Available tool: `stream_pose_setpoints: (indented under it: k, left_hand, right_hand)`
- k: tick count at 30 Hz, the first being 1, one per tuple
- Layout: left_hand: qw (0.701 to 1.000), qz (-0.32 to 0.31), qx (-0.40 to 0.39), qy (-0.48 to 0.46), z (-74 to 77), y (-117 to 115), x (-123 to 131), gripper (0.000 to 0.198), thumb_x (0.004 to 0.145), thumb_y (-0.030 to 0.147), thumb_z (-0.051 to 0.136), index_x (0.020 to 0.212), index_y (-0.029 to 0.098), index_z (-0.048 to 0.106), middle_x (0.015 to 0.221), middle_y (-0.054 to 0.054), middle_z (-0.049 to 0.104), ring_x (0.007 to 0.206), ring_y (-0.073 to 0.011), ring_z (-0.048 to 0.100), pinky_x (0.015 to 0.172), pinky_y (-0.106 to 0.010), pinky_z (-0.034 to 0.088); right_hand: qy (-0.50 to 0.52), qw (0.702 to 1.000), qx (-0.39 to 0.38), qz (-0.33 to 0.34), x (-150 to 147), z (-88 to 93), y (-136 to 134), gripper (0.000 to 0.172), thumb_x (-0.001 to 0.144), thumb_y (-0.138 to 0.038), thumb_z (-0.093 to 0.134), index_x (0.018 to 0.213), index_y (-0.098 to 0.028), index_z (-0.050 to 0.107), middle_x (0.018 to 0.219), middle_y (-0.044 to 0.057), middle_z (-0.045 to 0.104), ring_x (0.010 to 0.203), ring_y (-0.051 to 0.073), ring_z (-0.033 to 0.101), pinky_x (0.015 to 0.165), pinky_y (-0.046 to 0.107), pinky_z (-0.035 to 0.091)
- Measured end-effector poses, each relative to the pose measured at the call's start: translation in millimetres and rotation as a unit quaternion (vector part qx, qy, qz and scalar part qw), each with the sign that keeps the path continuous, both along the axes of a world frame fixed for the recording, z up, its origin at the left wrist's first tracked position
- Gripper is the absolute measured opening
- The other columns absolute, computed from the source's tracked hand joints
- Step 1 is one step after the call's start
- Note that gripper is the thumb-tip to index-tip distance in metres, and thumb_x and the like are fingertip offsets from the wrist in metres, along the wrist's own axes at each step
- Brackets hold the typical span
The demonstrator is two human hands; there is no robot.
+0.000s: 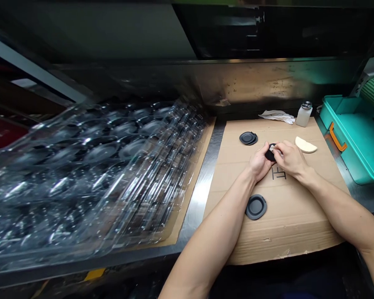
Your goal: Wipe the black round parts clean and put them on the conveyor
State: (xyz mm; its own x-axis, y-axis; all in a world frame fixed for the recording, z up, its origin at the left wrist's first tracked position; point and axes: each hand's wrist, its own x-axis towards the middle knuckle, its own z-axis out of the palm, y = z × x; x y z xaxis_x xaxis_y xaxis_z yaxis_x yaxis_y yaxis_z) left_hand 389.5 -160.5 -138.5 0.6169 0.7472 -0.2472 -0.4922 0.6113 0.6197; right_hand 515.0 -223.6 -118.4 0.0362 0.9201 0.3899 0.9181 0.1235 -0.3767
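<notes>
One view only here, a head-worn camera, looking forward and steeply down across the bench from the person's own seat. Both forearms run in from five and six o'clock and meet just right of centre, so the left hand (pixel 260 162) and right hand (pixel 290 158) sit close under the lens. The cardboard sheet (pixel 286 220) fills the near right. A stack of clear plastic trays (pixel 90 174) looms large and blurred at nine o'clock. A teal bin (pixel 355 141) edges in at three o'clock. The dark back wall lies far off at twelve.
</notes>
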Motion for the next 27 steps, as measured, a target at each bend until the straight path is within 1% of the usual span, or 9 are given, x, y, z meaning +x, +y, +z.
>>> stream_pose_setpoints:
  k: [3,8,9,11,14,18,22,24,27]
  left_hand:
    - [1.0,0.014,-0.002,-0.003,-1.0,-3.8,2.5,0.034,0.107,0.028,0.045,0.088,0.013,0.069,0.09,-0.009,0.076,0.101,-0.0198,0.073,0.102,-0.034,0.056]
    - [0.999,0.03,-0.018,0.008,-1.3,-1.4,-0.8,0.039,0.108,0.028,0.04,0.092,0.011,0.072,0.088,-0.01,0.076,0.099,-0.0193,0.073,0.102,-0.032,0.055]
    - [0.999,0.027,-0.019,0.012,-1.3,-1.0,-1.2,0.04,0.108,0.029,0.039,0.094,0.01,0.072,0.091,-0.01,0.076,0.099,-0.0196,0.073,0.102,-0.033,0.055]
    - [0.999,0.02,-0.016,0.021,-1.6,-0.9,-0.8,0.042,0.108,0.03,0.038,0.096,0.01,0.073,0.095,-0.012,0.077,0.099,-0.0202,0.074,0.101,-0.035,0.056]
    - [1.0,0.016,-0.013,0.023,-2.5,-1.6,2.0,0.041,0.108,0.03,0.039,0.093,0.01,0.072,0.093,-0.012,0.077,0.098,-0.0206,0.074,0.1,-0.037,0.057]
    - [0.999,0.027,-0.026,0.013,-3.4,-2.3,4.1,0.038,0.107,0.026,0.042,0.083,0.012,0.068,0.082,-0.008,0.073,0.096,-0.0194,0.074,0.102,-0.035,0.055]
    - [0.998,0.043,-0.043,-0.005,-3.8,-2.7,5.2,0.032,0.107,0.024,0.045,0.09,0.014,0.069,0.084,-0.005,0.074,0.089,-0.0142,0.073,0.099,-0.029,0.056]
    - [0.997,0.068,-0.044,-0.017,-4.3,-3.4,6.4,0.028,0.106,0.021,0.047,0.091,0.015,0.07,0.084,-0.002,0.075,0.085,-0.0107,0.072,0.098,-0.025,0.056]
    - [0.997,0.064,-0.032,-0.009,-5.7,-4.2,7.5,0.03,0.107,0.024,0.045,0.094,0.016,0.07,0.085,-0.003,0.076,0.089,-0.0127,0.073,0.099,-0.028,0.056]
  right_hand:
    - [-0.041,0.998,-0.019,-0.045,-11.7,-1.1,5.0,0.025,0.102,-0.024,0.046,0.103,-0.016,0.07,0.104,0.012,0.068,0.096,0.024,0.062,0.084,0.031,0.045]
    - [-0.048,0.993,-0.094,0.057,-14.7,6.6,5.0,0.023,0.1,-0.022,0.05,0.099,-0.019,0.072,0.107,0.009,0.071,0.097,0.021,0.064,0.084,0.029,0.045]
    - [-0.058,0.99,-0.109,0.061,-12.6,8.1,3.8,0.021,0.099,-0.022,0.052,0.098,-0.019,0.072,0.106,0.009,0.072,0.097,0.022,0.065,0.084,0.03,0.045]
    - [-0.084,0.988,-0.127,0.023,-8.1,10.3,1.3,0.021,0.097,-0.022,0.053,0.097,-0.019,0.073,0.104,0.01,0.073,0.095,0.024,0.065,0.082,0.032,0.044]
    - [-0.108,0.988,-0.088,-0.062,-5.6,10.1,-1.1,0.027,0.102,-0.024,0.046,0.104,-0.017,0.072,0.108,0.013,0.071,0.099,0.026,0.064,0.081,0.034,0.044]
    - [-0.1,0.992,-0.072,-0.01,-10.5,4.5,1.7,0.025,0.104,-0.028,0.046,0.105,-0.019,0.069,0.108,0.009,0.07,0.099,0.023,0.063,0.081,0.031,0.043]
    - [-0.108,0.992,-0.023,-0.064,-14.3,-1.2,9.2,0.03,0.107,-0.029,0.04,0.101,-0.018,0.067,0.106,0.011,0.068,0.1,0.024,0.06,0.081,0.033,0.041]
    - [-0.114,0.992,-0.006,-0.055,-14.8,-2.4,12.5,0.03,0.107,-0.028,0.038,0.101,-0.018,0.066,0.107,0.012,0.068,0.102,0.025,0.059,0.084,0.033,0.041]
    - [-0.108,0.992,-0.014,-0.057,-14.2,-1.6,14.9,0.027,0.107,-0.027,0.038,0.104,-0.018,0.064,0.11,0.013,0.067,0.104,0.026,0.058,0.085,0.034,0.042]
